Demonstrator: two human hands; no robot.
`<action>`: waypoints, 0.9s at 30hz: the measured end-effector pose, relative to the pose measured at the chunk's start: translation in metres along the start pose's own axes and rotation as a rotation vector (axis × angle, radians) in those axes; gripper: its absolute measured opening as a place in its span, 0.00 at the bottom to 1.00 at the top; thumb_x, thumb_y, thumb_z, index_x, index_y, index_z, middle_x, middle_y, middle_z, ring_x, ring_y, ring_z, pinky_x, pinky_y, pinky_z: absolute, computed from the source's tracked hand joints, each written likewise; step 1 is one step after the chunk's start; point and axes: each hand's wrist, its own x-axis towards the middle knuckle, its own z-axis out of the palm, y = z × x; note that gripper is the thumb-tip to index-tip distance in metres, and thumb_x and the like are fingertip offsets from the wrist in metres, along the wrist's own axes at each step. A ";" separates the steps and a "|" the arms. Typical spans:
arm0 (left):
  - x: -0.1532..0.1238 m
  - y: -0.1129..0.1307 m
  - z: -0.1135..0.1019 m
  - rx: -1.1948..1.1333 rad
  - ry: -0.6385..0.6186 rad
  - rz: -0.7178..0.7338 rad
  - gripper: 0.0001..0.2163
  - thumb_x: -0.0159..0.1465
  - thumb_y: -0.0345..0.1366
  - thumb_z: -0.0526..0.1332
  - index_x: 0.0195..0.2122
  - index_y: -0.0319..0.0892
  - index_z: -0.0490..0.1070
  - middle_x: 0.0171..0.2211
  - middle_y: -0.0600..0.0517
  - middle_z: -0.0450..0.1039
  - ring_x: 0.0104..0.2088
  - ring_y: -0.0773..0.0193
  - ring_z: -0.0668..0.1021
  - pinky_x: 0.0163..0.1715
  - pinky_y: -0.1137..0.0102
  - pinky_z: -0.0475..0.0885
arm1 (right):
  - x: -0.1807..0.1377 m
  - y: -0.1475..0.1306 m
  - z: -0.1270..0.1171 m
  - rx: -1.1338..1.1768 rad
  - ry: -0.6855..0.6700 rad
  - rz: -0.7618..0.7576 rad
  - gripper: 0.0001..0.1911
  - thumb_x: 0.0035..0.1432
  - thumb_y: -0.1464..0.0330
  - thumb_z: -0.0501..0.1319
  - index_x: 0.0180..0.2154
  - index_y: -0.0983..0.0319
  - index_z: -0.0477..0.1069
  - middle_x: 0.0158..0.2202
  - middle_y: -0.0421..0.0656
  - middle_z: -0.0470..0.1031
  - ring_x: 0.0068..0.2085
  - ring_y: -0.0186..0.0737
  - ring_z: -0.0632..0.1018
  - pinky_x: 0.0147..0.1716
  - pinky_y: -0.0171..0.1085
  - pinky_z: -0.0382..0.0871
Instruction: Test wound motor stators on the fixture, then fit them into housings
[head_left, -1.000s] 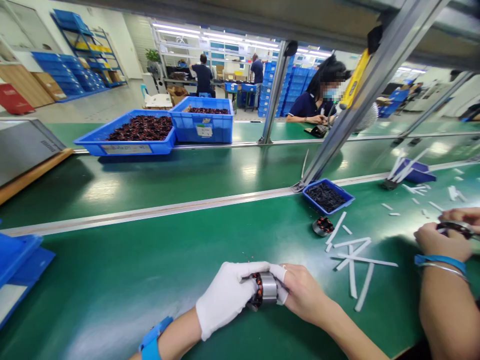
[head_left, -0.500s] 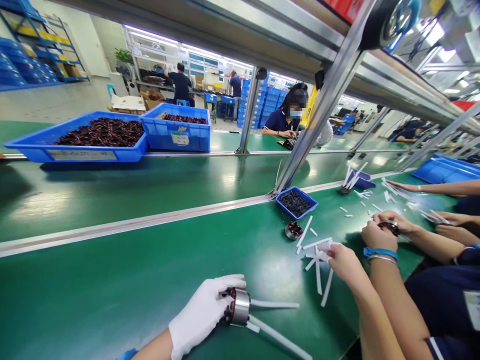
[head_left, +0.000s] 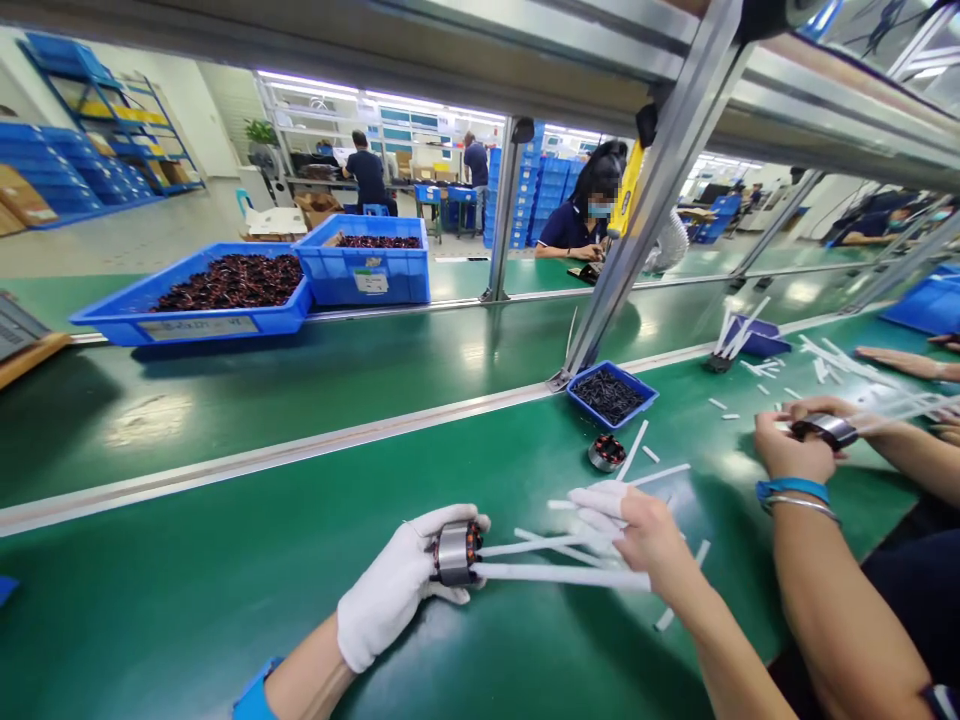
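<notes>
My left hand (head_left: 394,590), in a white glove, grips a small metal stator (head_left: 455,552) with copper windings just above the green bench. Long white strips (head_left: 559,572) stick out of the stator to the right. My right hand (head_left: 637,535), with white finger cots, is closed on the far ends of those strips. More loose white strips (head_left: 651,475) lie on the bench beyond my right hand. A second stator (head_left: 606,452) sits on the bench further back.
A small blue tray (head_left: 613,393) of dark parts stands behind the second stator. Two large blue bins (head_left: 225,300) of wound parts sit across the belt. A co-worker's hands (head_left: 806,445) hold another stator at my right. A slanted metal post (head_left: 637,200) rises mid-bench.
My right hand came back from the loose strip pile and closed on the strips at the stator. My left hand lifted the stator slightly and moved it away from me.
</notes>
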 end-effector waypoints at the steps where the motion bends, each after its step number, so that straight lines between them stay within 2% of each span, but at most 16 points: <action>1: 0.000 -0.001 -0.001 -0.046 -0.004 -0.011 0.22 0.50 0.28 0.61 0.49 0.43 0.66 0.49 0.43 0.68 0.31 0.63 0.77 0.24 0.74 0.72 | 0.005 -0.010 0.007 0.051 -0.041 -0.033 0.12 0.57 0.67 0.54 0.40 0.57 0.74 0.36 0.44 0.74 0.36 0.38 0.74 0.36 0.36 0.69; 4: -0.002 -0.001 -0.001 -0.155 -0.047 -0.027 0.23 0.51 0.25 0.59 0.50 0.41 0.64 0.48 0.42 0.69 0.34 0.60 0.77 0.32 0.69 0.74 | 0.017 -0.032 0.020 0.145 -0.144 -0.062 0.11 0.57 0.70 0.54 0.38 0.58 0.74 0.32 0.43 0.72 0.33 0.35 0.72 0.32 0.33 0.66; 6: -0.006 0.001 0.000 -0.207 -0.102 -0.037 0.24 0.52 0.24 0.58 0.52 0.40 0.62 0.49 0.41 0.68 0.39 0.57 0.77 0.39 0.64 0.73 | 0.022 -0.042 0.022 0.138 -0.206 -0.065 0.10 0.56 0.72 0.54 0.29 0.60 0.73 0.26 0.40 0.69 0.29 0.33 0.69 0.29 0.32 0.62; 9: -0.011 0.003 0.004 -0.245 -0.181 -0.060 0.25 0.54 0.26 0.58 0.54 0.38 0.59 0.51 0.40 0.66 0.43 0.53 0.75 0.45 0.59 0.70 | 0.023 -0.051 0.022 0.158 -0.333 -0.083 0.15 0.54 0.76 0.53 0.17 0.62 0.64 0.20 0.37 0.60 0.26 0.32 0.63 0.25 0.31 0.55; 13: -0.014 0.003 0.013 -0.252 -0.204 -0.072 0.27 0.56 0.27 0.58 0.57 0.38 0.54 0.53 0.40 0.64 0.46 0.52 0.74 0.50 0.56 0.67 | 0.021 -0.057 0.028 0.249 -0.353 0.031 0.15 0.48 0.78 0.54 0.15 0.63 0.56 0.19 0.36 0.58 0.25 0.31 0.62 0.25 0.31 0.53; 16: -0.015 0.003 0.022 -0.192 -0.154 -0.072 0.27 0.57 0.29 0.59 0.57 0.38 0.54 0.54 0.40 0.63 0.49 0.51 0.72 0.50 0.56 0.67 | 0.020 -0.061 0.037 0.281 -0.316 0.122 0.12 0.43 0.78 0.56 0.15 0.63 0.56 0.19 0.36 0.57 0.24 0.30 0.61 0.24 0.30 0.52; 19: -0.016 0.004 0.029 -0.094 -0.085 -0.086 0.26 0.56 0.33 0.60 0.56 0.38 0.55 0.53 0.40 0.65 0.49 0.52 0.72 0.48 0.58 0.69 | 0.021 -0.064 0.044 0.329 -0.323 0.141 0.12 0.42 0.77 0.56 0.15 0.63 0.55 0.18 0.35 0.56 0.24 0.30 0.60 0.23 0.30 0.51; 22: -0.016 0.003 0.032 -0.029 -0.042 -0.080 0.25 0.56 0.36 0.61 0.55 0.39 0.58 0.50 0.42 0.68 0.46 0.53 0.74 0.44 0.59 0.71 | 0.022 -0.063 0.045 0.343 -0.339 0.086 0.13 0.42 0.76 0.55 0.14 0.62 0.52 0.17 0.36 0.55 0.23 0.30 0.59 0.22 0.31 0.50; 27: -0.015 -0.002 0.030 0.005 -0.042 -0.043 0.24 0.55 0.35 0.61 0.53 0.40 0.60 0.47 0.45 0.71 0.40 0.58 0.76 0.40 0.62 0.73 | 0.019 -0.057 0.042 0.301 -0.360 0.031 0.14 0.43 0.76 0.55 0.14 0.62 0.50 0.17 0.36 0.55 0.23 0.31 0.59 0.22 0.31 0.50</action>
